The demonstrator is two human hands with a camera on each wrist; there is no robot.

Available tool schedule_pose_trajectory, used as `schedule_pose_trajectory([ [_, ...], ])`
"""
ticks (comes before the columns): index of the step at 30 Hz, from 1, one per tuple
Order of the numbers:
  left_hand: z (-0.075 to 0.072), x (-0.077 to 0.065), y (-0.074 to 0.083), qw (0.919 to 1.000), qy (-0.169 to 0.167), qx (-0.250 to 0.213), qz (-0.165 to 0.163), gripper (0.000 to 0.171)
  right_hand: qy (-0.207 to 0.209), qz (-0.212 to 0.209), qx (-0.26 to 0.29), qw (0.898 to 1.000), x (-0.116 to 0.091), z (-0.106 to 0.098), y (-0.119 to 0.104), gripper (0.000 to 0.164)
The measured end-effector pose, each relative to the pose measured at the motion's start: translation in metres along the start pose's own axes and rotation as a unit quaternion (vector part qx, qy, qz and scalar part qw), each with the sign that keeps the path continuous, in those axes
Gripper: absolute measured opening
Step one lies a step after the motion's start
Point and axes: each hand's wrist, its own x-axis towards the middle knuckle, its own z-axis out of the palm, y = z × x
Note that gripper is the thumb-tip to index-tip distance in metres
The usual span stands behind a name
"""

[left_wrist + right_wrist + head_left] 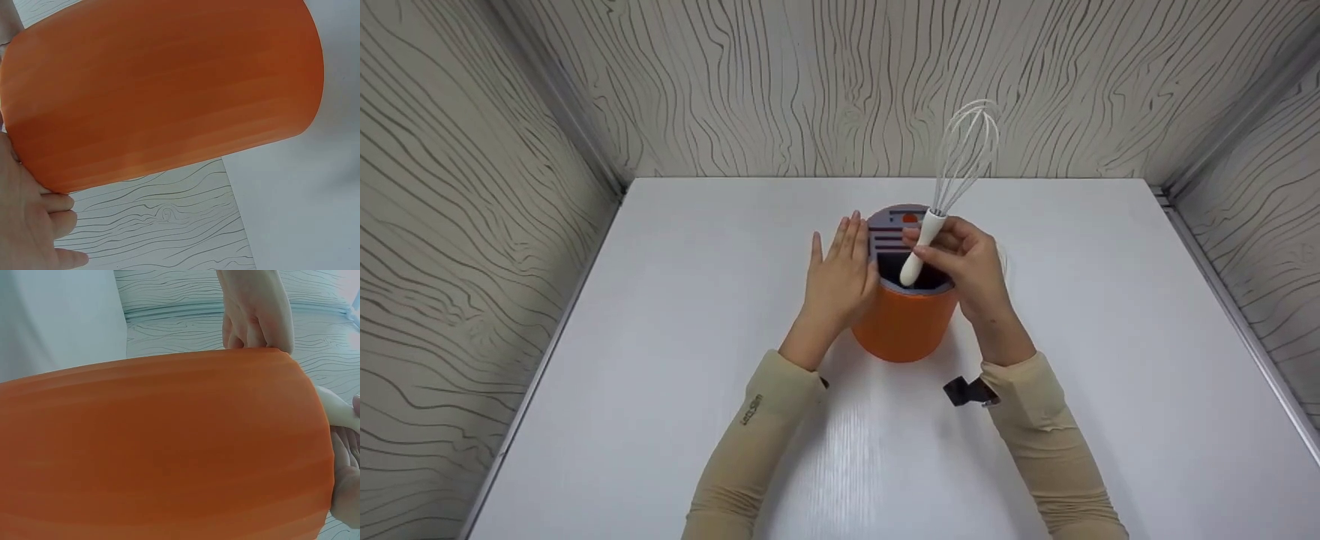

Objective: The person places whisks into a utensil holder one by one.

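L hand (840, 279), ctr of head view: fingers straight, pointing up the frame, little finger spread from the rest, palm side laid along L side of orange container (906, 330). R hand (976, 266), just R of ctr: bent inward at wrist, thumb & fingers pinching white handle of whisk (933, 223), wires up toward upper R of ctr. Handle's lower end at container's dark opening; can't tell if over or just in. Both forearms, in beige sleeves (754, 442), slant in from bottom of frame above white table (675, 360).
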Motion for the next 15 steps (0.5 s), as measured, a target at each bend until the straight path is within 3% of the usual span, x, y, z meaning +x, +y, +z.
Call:
schedule_pose_trajectory([
  [15, 0.0017, 0.0005, -0.0008, 0.9999, 0.013, -0.002, 0.002, 0.058, 0.000, -0.007, -0.011, 1.000, 0.0017, -0.0010, -0.0004, 0.033],
])
